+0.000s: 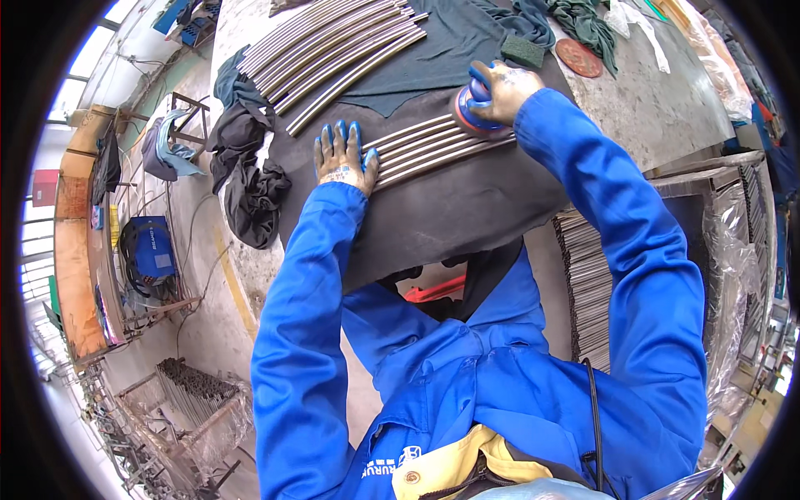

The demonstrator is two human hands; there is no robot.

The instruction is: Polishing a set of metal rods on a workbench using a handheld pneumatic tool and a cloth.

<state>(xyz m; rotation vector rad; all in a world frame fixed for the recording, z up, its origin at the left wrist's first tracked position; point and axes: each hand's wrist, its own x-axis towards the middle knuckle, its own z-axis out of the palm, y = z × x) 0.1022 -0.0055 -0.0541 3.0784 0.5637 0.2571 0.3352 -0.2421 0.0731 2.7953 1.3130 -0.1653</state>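
Note:
Several metal rods [425, 155] lie side by side on a dark sheet [450, 212] over the table's near edge. My left hand [343, 160], in a blue-tipped work glove, rests flat across their left ends with its fingers stretched out. My right hand [510, 93], gloved alike, is wrapped round a round palm sander [467, 115] with a blue body and a reddish rim. The sander sits on the rods near their right ends, and its underside is hidden. Beyond my left hand, a row of shiny rods [325, 54] lies on dark green cloth [442, 54].
A green scouring pad [522, 52] and a reddish disc [578, 58] lie beyond my right hand. Dark rags [250, 179] hang at the table's left edge. Racks of rods [587, 283] stand low at right, with another bundle [192, 387] at left. A blue machine [152, 254] stands at left.

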